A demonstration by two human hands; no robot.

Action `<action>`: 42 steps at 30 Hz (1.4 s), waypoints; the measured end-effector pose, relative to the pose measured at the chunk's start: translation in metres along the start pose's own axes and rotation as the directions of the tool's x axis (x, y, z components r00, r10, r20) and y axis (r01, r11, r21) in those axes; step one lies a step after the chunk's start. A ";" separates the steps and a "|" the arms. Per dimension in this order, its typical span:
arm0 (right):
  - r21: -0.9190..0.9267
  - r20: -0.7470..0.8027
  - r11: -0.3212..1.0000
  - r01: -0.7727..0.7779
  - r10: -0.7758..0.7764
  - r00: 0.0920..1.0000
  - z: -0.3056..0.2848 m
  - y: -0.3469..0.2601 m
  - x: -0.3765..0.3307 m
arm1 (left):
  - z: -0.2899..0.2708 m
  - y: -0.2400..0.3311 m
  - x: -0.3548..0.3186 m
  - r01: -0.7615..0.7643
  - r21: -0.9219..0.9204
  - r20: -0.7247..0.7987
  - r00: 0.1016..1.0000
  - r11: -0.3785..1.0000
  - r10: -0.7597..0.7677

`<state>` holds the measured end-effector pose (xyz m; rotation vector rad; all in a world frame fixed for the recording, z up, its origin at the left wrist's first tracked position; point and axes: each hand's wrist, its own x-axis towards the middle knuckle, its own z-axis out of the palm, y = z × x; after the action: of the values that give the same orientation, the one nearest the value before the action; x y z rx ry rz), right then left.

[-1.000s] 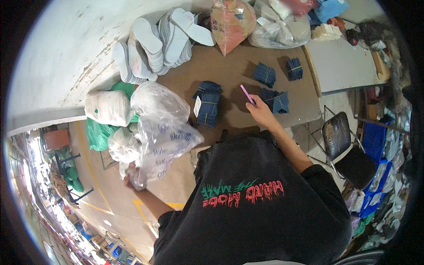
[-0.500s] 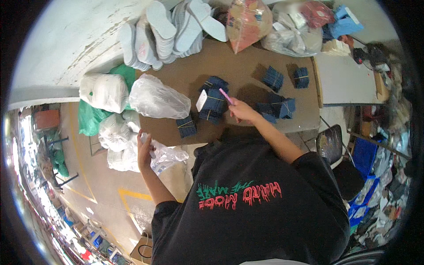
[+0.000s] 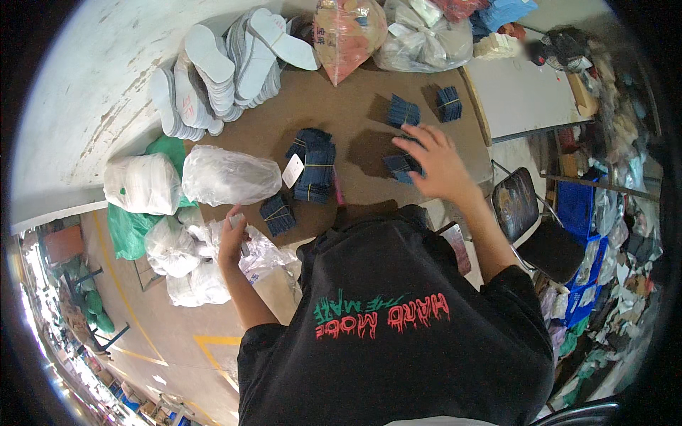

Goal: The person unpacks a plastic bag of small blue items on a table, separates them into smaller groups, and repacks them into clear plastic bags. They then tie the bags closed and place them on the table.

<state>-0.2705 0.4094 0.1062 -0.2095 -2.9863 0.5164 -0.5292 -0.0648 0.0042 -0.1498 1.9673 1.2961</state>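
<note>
The right hand lies flat with fingers spread over a dark blue bundle on the brown tabletop, palm down, fingertips reaching toward the far side. It presses or touches the bundle rather than pinching it.

The left hand is at the near left edge of the tabletop, curled around something small and pale; what it grips is too small to make out. It sits just above crumpled clear bags that hang off that edge.

Between the hands, a taller stack of dark blue pieces carries a white tag, with a pink pen lying just to its right. A smaller bundle lies near the left hand. Two more bundles sit farther off, toward the right.

Open brown surface remains between the stack and the right hand, and in the far middle.

The far edge is crowded: white insoles piled far left, an orange bag and a clear bag at the back. A clear bag of white goods closes in the left edge. To the right, the tabletop ends at a grey board; a black chair stands near right, below it.
</note>
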 end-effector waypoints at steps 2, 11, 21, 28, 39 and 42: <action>-0.130 0.058 0.991 -0.026 0.034 0.998 -0.007 0.016 -0.009 | 0.004 -0.001 -0.005 -0.011 0.021 0.007 1.000 1.000 0.011; 0.151 0.166 0.973 -0.173 0.147 0.975 0.009 0.061 -0.020 | 0.027 0.005 -0.043 -0.241 -0.383 -0.275 0.951 0.892 0.140; 0.022 0.185 0.984 -0.177 0.170 0.968 0.016 0.051 -0.005 | 0.084 0.028 -0.079 -0.207 -0.738 -0.254 0.967 0.642 0.020; -0.006 0.236 0.996 -0.087 0.086 0.968 0.026 0.073 -0.016 | 0.096 0.014 -0.099 -0.359 -0.813 -0.469 0.871 0.459 -0.148; 0.188 0.321 0.960 -0.207 0.139 0.937 0.026 0.168 0.022 | 0.125 -0.012 -0.158 -0.510 -0.784 -0.615 0.717 0.354 -0.328; 0.187 0.449 0.953 -0.239 0.134 0.883 0.029 0.188 0.017 | 0.152 -0.013 -0.156 -0.424 -0.573 -0.707 0.689 0.702 -0.161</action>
<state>-0.2690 0.5782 0.0168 -0.4179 -3.3005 1.0684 -0.3331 0.0088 0.0654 -1.0617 1.9523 2.3356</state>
